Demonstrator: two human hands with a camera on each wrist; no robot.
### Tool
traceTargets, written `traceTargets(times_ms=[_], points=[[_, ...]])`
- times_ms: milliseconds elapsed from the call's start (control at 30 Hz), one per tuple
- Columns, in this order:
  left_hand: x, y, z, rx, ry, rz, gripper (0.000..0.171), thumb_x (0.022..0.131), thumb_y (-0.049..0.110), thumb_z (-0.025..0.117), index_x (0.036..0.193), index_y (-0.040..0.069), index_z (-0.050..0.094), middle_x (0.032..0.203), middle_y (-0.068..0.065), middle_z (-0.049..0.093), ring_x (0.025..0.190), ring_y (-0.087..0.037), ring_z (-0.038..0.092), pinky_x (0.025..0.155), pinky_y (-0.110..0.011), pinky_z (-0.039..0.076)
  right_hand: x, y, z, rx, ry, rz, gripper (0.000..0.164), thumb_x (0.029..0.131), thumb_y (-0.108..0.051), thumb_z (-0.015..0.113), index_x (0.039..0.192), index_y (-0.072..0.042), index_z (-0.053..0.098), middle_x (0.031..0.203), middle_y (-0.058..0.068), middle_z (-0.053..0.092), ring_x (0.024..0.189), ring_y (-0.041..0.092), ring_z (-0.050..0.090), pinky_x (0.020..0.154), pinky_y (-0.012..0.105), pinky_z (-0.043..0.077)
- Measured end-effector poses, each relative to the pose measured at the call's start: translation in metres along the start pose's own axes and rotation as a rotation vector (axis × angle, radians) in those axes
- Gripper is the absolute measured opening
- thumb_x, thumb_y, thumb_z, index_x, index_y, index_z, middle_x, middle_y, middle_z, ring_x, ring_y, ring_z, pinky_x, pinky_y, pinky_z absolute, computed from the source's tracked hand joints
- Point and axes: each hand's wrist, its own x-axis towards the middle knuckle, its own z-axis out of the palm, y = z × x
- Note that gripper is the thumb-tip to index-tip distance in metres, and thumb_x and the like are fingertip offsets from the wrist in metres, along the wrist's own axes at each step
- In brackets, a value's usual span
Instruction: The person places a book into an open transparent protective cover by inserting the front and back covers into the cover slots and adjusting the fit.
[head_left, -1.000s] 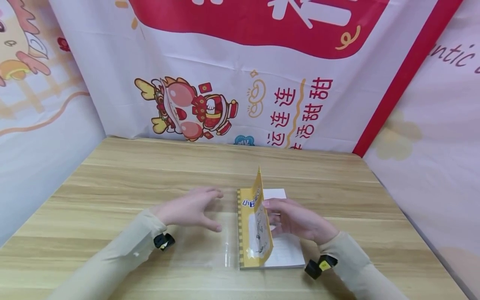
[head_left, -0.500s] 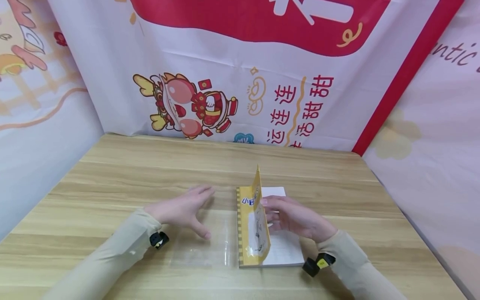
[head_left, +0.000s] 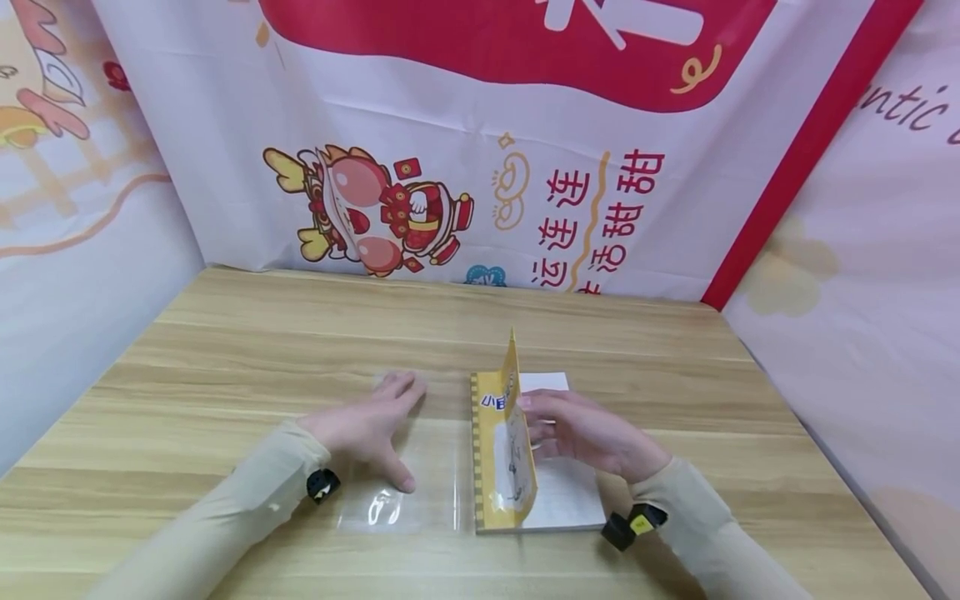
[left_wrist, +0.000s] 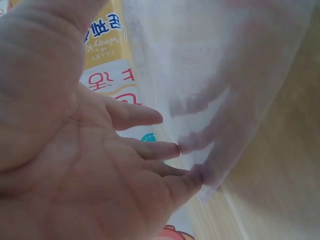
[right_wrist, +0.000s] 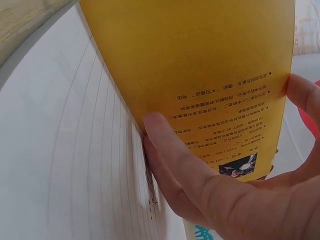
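Note:
A paperback book (head_left: pixel 492 492) with a yellow front cover lies on the table, its cover bent up so that lined white paper (head_left: pixel 573 496) shows beneath. My right hand (head_left: pixel 596 437) holds the raised cover (right_wrist: pixel 195 45), thumb and fingers about its edge and inner face, where small print and a photo appear. To the book's left, my left hand (head_left: pixel 363 429) is spread over a clear plastic sheet (head_left: pixel 431 500). In the left wrist view its fingertips meet the translucent sheet (left_wrist: pixel 200 55), which mirrors them.
The wood-grain table (head_left: pixel 247 350) runs back to a printed white and red cloth (head_left: pixel 450 108). More printed cloth hangs at both sides. A black strap device (head_left: pixel 633 527) is on the right wrist and another (head_left: pixel 322 485) on the left.
My left hand has shifted slightly left and down onto the plastic sheet, whose glare has changed. The right hand and the raised cover stay nearly still.

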Motion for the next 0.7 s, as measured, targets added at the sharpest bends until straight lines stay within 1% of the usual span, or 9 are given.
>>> traceTargets(times_ms=[167, 400, 500, 700], points=[[-0.001, 0.003, -0.001, -0.009, -0.003, -0.021, 0.136, 0.051, 0.06, 0.081, 0.149, -0.005, 0.012, 0.154, -0.021, -0.004, 0.141, -0.037, -0.005, 0.111, -0.047, 0.002, 0.001, -0.001, 0.002, 0.002, 0.012, -0.001, 0.07, 0.092, -0.039, 0.06, 0.139, 0.007, 0.035, 0.13, 0.024, 0.05, 0.108, 0.032, 0.057, 0.091, 0.044, 0.045], [0.0, 0.005, -0.001, -0.014, -0.003, -0.043, 0.135, 0.051, 0.058, 0.082, 0.148, -0.007, 0.014, 0.154, -0.021, -0.002, 0.141, -0.038, -0.004, 0.111, -0.047, 0.002, 0.002, -0.003, 0.007, -0.012, 0.034, 0.001, 0.072, 0.091, -0.037, 0.062, 0.141, 0.005, 0.032, 0.132, 0.026, 0.047, 0.116, 0.04, 0.051, 0.089, 0.045, 0.047], [0.0, 0.005, -0.001, -0.022, 0.002, -0.052, 0.135, 0.05, 0.056, 0.083, 0.148, -0.007, 0.014, 0.154, -0.02, -0.002, 0.141, -0.038, -0.003, 0.111, -0.047, 0.003, 0.002, -0.004, 0.01, -0.036, 0.051, 0.003, 0.072, 0.091, -0.038, 0.062, 0.141, 0.004, 0.032, 0.132, 0.026, 0.046, 0.115, 0.04, 0.051, 0.088, 0.044, 0.048], [0.0, 0.005, -0.001, -0.021, 0.005, -0.052, 0.133, 0.051, 0.055, 0.083, 0.147, -0.008, 0.015, 0.154, -0.021, -0.001, 0.141, -0.038, -0.003, 0.111, -0.047, 0.004, 0.001, -0.008, 0.015, -0.077, 0.077, 0.004, 0.07, 0.09, -0.04, 0.063, 0.139, 0.002, 0.035, 0.131, 0.025, 0.048, 0.112, 0.038, 0.054, 0.084, 0.049, 0.049]])
